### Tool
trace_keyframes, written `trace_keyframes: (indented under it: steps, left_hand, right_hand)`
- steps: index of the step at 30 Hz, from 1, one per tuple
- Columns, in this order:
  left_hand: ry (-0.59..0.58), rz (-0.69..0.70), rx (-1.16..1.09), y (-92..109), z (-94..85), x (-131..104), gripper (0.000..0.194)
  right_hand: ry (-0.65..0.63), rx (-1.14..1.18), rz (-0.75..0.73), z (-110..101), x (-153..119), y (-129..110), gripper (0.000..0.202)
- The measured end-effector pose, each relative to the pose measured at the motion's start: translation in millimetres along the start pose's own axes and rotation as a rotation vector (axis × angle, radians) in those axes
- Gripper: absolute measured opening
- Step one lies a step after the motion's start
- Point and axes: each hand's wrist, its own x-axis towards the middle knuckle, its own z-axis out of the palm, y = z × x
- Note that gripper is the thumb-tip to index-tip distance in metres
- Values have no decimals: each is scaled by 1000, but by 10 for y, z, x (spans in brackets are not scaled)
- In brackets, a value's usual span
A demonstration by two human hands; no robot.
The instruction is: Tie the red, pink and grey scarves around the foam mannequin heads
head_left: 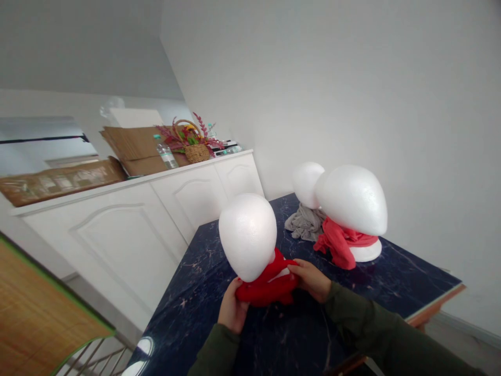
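A white foam mannequin head [247, 235] stands on the dark blue marbled table, with a red scarf [266, 290] wrapped around its neck. On the scarf's left side, my left hand [233, 307] is closed on the cloth. At the right side, my right hand [311, 279] pinches the same scarf between thumb and fingers. Part of the neck and base is hidden behind the red cloth and my hands.
Farther right on the table [407, 282] stands a foam head [354, 198] with a coral scarf [338, 245]. Behind it are another foam head [307, 183] and grey cloth [304, 223]. A white cabinet [117, 224] holds cardboard [136, 149], a bottle [166, 152] and a flower basket [196, 152].
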Motion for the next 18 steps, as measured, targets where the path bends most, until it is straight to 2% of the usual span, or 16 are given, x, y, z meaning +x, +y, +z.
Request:
trace_keyframes:
  steps: [3,6,8,9,11,13,15,18]
  left_hand:
    - [-8,-114,13,114,-105,32,16]
    - [-149,-231,119,223,-314,82,25]
    - [-197,-241,234,265,-489,150,30]
    - [-180,-227,298,269,-571,194,32]
    - [-98,-182,388,245,-691,284,40]
    - [-41,-123,392,184,-731,352,49]
    - [-58,-69,349,109,-694,374,55]
    - [-161,-14,338,25,-565,318,59]
  right_hand:
    - [154,-99,17,-37,45,15,20]
    - [318,-322,-15,-104,89,9,12]
    - [384,-481,-77,-172,128,-1,10]
    - [401,-537,-104,-205,149,-6,10]
    - [403,-614,-134,-253,186,-7,9]
    - [388,-711,-177,-257,204,8,10]
    - [354,-807,-229,-214,193,42,11]
    - [240,-1089,-305,-111,147,103,18]
